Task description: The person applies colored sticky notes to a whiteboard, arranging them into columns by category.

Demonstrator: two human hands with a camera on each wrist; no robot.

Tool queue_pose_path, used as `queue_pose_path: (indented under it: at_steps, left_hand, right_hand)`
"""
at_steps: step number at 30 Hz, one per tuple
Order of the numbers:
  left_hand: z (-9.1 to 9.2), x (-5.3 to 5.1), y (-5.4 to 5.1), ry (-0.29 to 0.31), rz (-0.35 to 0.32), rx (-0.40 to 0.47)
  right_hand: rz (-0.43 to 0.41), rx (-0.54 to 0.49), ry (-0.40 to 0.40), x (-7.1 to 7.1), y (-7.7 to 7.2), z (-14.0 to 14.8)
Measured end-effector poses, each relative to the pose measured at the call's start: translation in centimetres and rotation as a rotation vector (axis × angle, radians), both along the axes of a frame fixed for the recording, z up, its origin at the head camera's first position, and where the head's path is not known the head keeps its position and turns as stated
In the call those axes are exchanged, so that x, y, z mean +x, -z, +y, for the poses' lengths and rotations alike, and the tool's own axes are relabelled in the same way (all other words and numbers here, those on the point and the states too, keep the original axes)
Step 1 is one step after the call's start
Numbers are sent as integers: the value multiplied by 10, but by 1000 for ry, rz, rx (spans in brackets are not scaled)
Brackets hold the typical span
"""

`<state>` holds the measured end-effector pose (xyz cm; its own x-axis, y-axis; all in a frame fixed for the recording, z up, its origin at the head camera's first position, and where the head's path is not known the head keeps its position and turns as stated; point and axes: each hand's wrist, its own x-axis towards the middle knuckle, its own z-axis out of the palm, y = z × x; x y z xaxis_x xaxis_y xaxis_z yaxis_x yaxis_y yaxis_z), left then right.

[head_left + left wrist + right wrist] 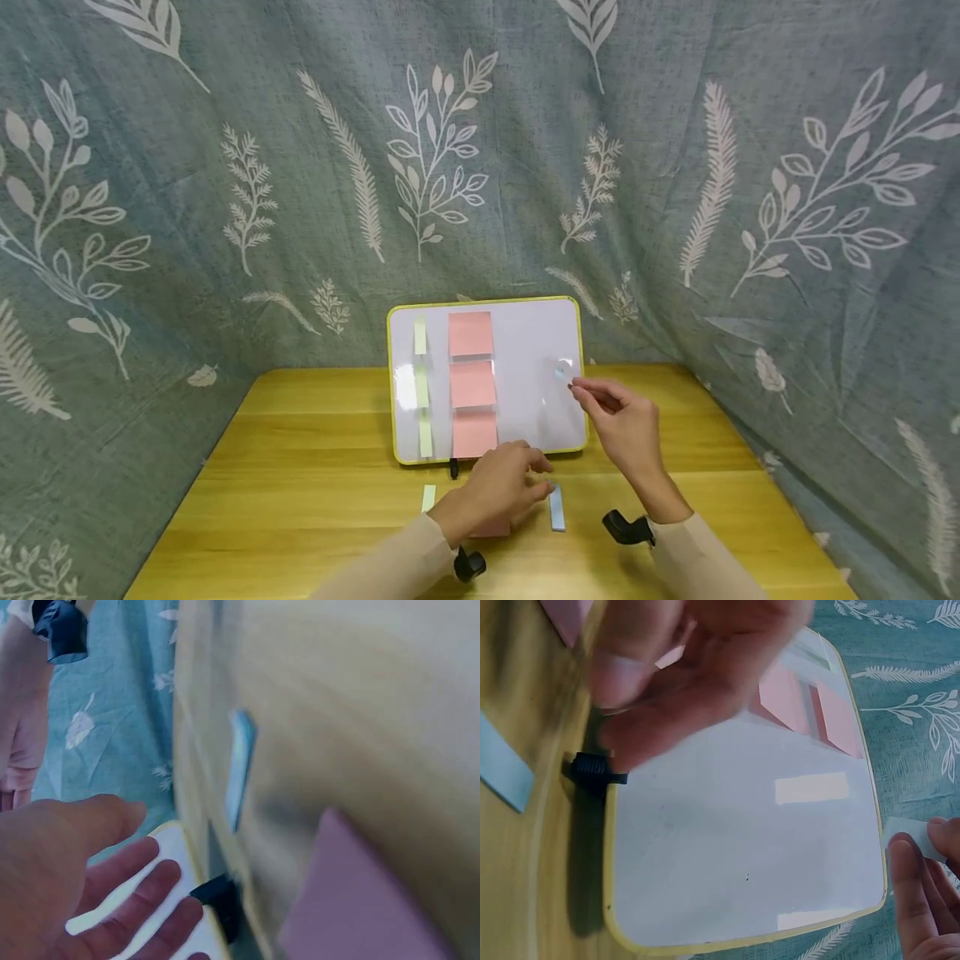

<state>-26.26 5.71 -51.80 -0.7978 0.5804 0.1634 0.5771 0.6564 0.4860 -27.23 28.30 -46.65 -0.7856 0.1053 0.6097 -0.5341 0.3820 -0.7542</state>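
My right hand (626, 421) pinches a small pale blue sticky strip (909, 834) between thumb and fingertips, in front of the right part of a whiteboard (536, 350). Lower down, my left hand (501, 483) hovers with loosely spread fingers and holds nothing. Close to its fingertips, a pad of blue sticky strips (557, 508) lies on the table; the left wrist view shows a gap between hand and pad. Pink square sticky notes (471, 335) form a column on the board, left of centre. Several pale green strips (421, 337) run down its left side.
The yellow-rimmed board leans upright on a wooden table (300, 467), with black feet (592, 766) at its lower edge. A pink note pad (360, 900) and a green strip pad (428, 497) lie near my left hand. Patterned cloth (315, 167) hangs behind.
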Motion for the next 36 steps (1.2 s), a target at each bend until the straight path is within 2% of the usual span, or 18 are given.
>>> queue_pose_path:
  at_steps: [3, 7, 14, 18, 23, 30, 36]
  left_hand:
    - [-4, -5, -12, -26, 2, 44]
    - [-10, -14, -28, -52, 45, 114]
    - [-23, -36, -58, -50, 219, 262]
    - [-29, -50, -76, -83, 315, 307]
    - [-37, -69, -95, -127, 396, 360]
    - [-47, -94, -118, -195, 458, 369]
    - [-50, -116, -126, -228, 494, 339]
  right_hand:
    - [50, -24, -5, -6, -1, -4]
    - [135, -7, 2, -12, -1, -10]
    - [230, 26, 17, -27, -4, -18]
    - [261, 21, 16, -35, -8, -25]
    - [290, 30, 22, -45, -12, -33]
    - [343, 30, 33, -60, -16, -44]
    - [384, 55, 31, -72, -14, -53]
